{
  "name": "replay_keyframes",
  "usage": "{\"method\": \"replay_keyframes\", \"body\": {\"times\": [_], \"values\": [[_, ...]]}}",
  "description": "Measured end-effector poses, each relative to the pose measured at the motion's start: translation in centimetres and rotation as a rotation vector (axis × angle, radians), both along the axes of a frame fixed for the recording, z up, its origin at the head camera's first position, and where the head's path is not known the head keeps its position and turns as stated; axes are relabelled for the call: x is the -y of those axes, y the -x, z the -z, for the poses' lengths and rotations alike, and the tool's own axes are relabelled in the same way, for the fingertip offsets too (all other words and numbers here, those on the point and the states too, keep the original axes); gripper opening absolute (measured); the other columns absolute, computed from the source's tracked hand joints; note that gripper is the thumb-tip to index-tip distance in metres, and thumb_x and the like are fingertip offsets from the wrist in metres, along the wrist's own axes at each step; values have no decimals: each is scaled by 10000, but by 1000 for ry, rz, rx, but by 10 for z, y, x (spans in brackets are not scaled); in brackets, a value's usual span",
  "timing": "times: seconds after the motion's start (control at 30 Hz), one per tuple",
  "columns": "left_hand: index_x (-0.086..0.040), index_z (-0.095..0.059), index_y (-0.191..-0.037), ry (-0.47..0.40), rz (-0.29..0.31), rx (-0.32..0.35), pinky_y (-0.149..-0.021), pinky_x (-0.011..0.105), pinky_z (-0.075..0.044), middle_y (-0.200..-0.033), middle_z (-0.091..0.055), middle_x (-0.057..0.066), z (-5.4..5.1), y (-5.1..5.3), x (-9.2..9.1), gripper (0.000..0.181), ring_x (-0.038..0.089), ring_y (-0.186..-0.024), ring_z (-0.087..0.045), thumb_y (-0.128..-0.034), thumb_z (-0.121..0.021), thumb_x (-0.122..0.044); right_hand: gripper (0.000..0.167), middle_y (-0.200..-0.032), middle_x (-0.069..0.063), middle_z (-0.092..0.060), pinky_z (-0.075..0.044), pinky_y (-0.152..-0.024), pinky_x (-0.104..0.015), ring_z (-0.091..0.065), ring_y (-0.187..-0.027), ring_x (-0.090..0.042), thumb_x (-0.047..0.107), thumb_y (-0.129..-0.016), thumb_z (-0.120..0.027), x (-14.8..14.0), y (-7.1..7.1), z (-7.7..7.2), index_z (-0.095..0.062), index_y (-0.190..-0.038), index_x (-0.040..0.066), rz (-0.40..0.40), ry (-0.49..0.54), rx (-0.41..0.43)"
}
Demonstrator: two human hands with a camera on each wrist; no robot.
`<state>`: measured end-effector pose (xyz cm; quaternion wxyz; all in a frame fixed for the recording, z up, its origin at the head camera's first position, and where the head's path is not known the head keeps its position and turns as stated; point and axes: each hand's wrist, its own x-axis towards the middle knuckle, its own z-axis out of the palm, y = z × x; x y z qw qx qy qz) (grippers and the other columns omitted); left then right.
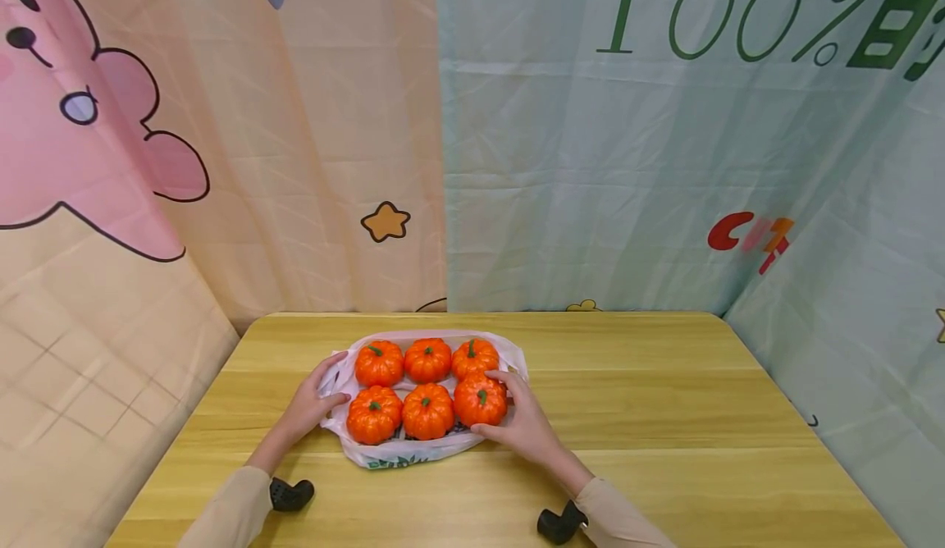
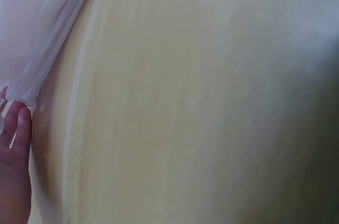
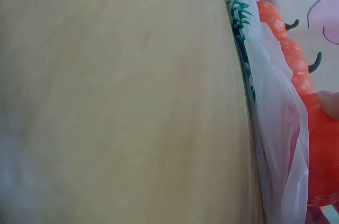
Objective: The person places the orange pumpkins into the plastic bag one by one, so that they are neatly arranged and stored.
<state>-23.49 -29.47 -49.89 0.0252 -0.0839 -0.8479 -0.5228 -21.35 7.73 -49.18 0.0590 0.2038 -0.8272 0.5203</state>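
Several small orange pumpkins with green stems, among them a front-middle pumpkin point(image 1: 427, 412), sit in two rows in a white plastic bag point(image 1: 402, 455) on the table. My right hand point(image 1: 526, 423) holds the front-right pumpkin point(image 1: 480, 400), fingers at its far side and thumb at its near side. That pumpkin point(image 3: 322, 155) shows above the bag's side in the right wrist view. At the bag's left edge, my left hand point(image 1: 310, 404) rests with thumb and fingers spread apart. The left wrist view shows the left hand's fingers point(image 2: 20, 128) against the plastic, partly cut off.
The wooden table point(image 1: 664, 417) extends to both sides of the bag. Printed curtains point(image 1: 591, 162) hang behind and beside it. A black wrist device point(image 1: 291, 495) is on the left wrist and another black device point(image 1: 561, 522) on the right.
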Motion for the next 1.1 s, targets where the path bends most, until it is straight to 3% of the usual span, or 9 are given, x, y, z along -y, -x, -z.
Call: {"method": "replay_keyframes", "body": {"times": [0.63,1.1], "values": [[-38,-337,-1454,26,-7,-17,-1126,680,-146,-1541,-202,306,2,1,0,664,495,-1405,-201,-854,-619,-14,737,-1291,-70,-537,-462,-978,-483,-515,-1179,-233,291,-680,-856,-3,2,0,-494,-1305,144,-28,-89,44],[-39,-355,-1442,29,-9,-32,-1127,670,-161,-1535,-226,299,1,0,0,666,484,-1394,-227,-842,-642,-16,723,-1292,-123,-541,-463,-972,-540,-514,-1186,-308,291,-696,-841,-3,3,0,-506,-1311,112,-42,-129,42]]}}
